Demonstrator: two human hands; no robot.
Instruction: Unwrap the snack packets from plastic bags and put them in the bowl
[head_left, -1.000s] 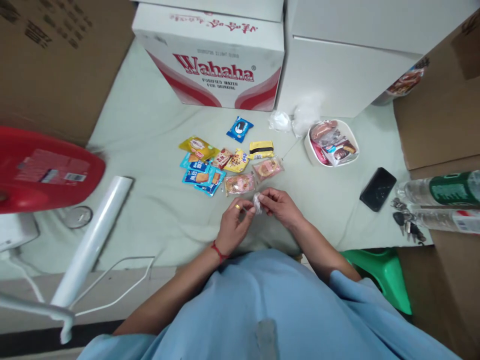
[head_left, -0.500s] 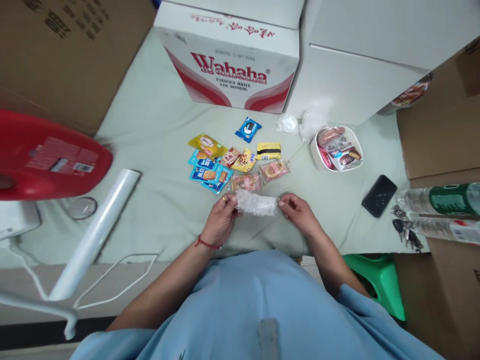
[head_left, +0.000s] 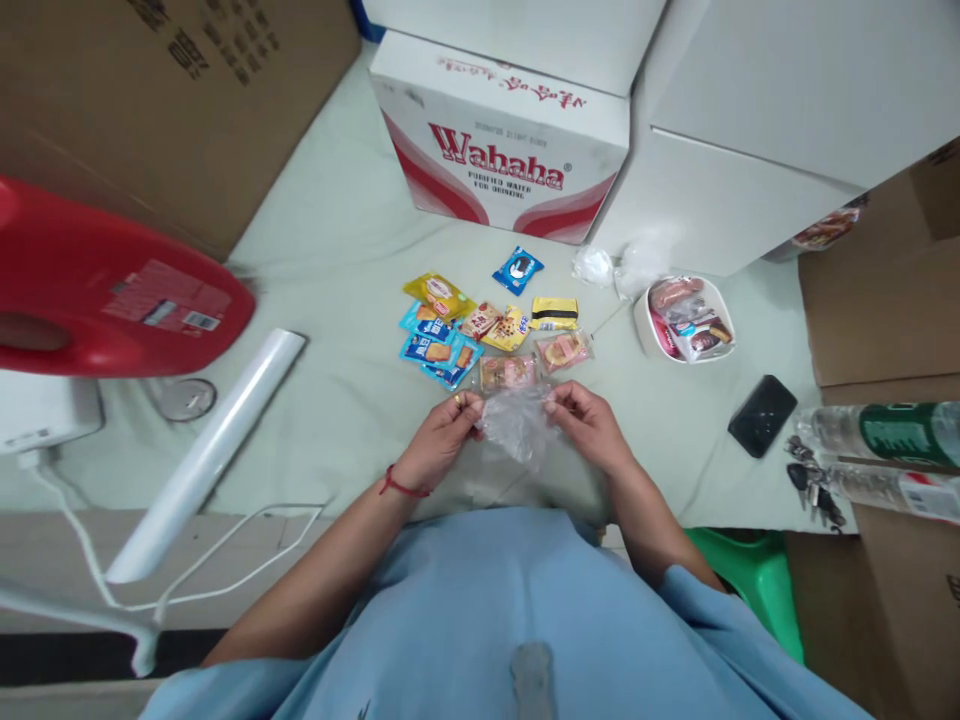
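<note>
My left hand (head_left: pixel 448 432) and my right hand (head_left: pixel 586 425) each pinch one side of a clear plastic bag (head_left: pixel 515 428), held between them just above the pale green cloth (head_left: pixel 337 270). Right beyond the bag lie several small snack packets (head_left: pixel 495 328): yellow, blue, red and clear-wrapped ones, with a blue cookie packet (head_left: pixel 518 269) set farthest back. A white bowl (head_left: pixel 643 322) filled with more snack packets stands to the right of them.
A Wahaha carton (head_left: pixel 504 150) and white boxes (head_left: pixel 742 110) stand at the back, brown cartons at both sides. A red container (head_left: pixel 105 290), a white roll (head_left: pixel 210 455) and a cable (head_left: pixel 187 585) lie left. A black phone (head_left: pixel 762 415), keys (head_left: pixel 814 478) and bottles (head_left: pixel 892 430) lie right.
A small crumpled wad of plastic between my fingers has been pulled out sideways and now hangs open as a loose bag. My view shifted, so everything sits a bit lower and further right.
</note>
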